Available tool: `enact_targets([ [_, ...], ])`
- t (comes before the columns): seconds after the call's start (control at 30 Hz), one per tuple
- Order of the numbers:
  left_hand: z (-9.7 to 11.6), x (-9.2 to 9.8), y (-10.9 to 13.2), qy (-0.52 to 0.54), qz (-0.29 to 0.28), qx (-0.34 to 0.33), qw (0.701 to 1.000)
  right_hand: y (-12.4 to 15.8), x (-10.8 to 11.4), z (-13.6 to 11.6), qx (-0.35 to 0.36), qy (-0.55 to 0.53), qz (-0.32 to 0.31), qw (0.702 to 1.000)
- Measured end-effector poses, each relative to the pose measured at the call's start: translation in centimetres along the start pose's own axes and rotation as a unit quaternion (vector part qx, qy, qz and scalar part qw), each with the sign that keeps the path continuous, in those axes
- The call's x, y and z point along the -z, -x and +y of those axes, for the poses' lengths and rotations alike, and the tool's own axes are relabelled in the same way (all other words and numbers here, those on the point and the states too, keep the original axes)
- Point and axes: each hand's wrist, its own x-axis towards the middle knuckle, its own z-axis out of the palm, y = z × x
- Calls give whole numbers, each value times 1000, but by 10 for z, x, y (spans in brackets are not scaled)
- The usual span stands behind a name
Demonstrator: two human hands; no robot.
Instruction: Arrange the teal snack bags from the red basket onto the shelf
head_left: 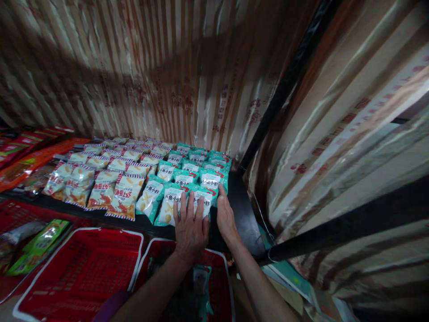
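Teal-and-white snack bags (172, 201) stand in rows at the right end of a black shelf (238, 210). My left hand (191, 228) lies on the front bags with its fingers stretched and apart, pressing on their faces. Along the right side of the same rows, my right hand (226, 214) is held edgewise, fingers straight, touching or very near the end bag (212, 180). Neither hand is wrapped around a bag. My left fingers cover part of the front bags' printing.
White-and-red snack bags (125, 192) fill rows to the left, beside orange packets (36, 163). Below the shelf are a red basket (85, 230) and a second red basket (219, 255) holding a teal bag (201, 281). A black post (268, 120) and wrinkled printed sheeting (187, 58) stand behind.
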Motion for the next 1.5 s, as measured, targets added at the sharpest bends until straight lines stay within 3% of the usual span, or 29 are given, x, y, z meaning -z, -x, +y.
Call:
enact_targets([
  [0.17,2,6,-3,11,11,1,1000,-7,6,8,9,36,47,998],
  [0.33,2,10,-4,14,-8,0,1000,-42,9,24,-5,71,101,992],
  [0.53,-1,8,-6,13,-33,6,999,-69,4,30,-17,46,68,996],
  [1.07,-2,4,-7,-5,-14,13,1000,-72,-7,28,-10,25,38,999],
  [1.3,-1,8,-8,1,-12,17,1000,-75,-5,30,-12,38,63,997],
  [1.5,-2,11,-9,5,-9,11,1000,-99,2,41,-27,19,95,995],
])
